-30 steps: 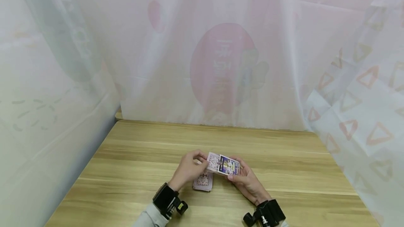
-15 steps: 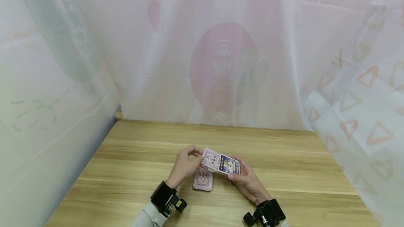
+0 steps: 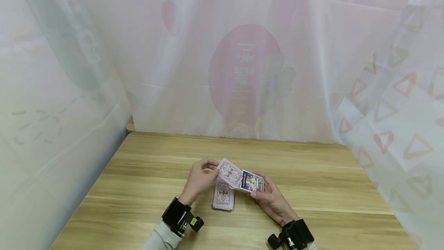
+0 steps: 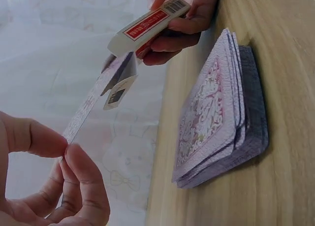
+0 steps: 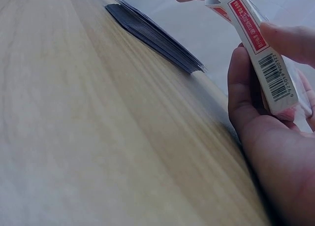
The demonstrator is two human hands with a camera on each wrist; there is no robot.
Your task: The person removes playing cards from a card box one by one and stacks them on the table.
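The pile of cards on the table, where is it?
In the head view the pile of cards lies face down on the wooden table, near its front middle, just below the left hand and left of the right hand.

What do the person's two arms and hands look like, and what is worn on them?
Both hands are bare, with no gloves or rings visible. The left hand has a black wrist band carrying a small black camera with a yellow mark. The right hand has a similar black band and camera mount. Light grey sleeves show behind the bands.
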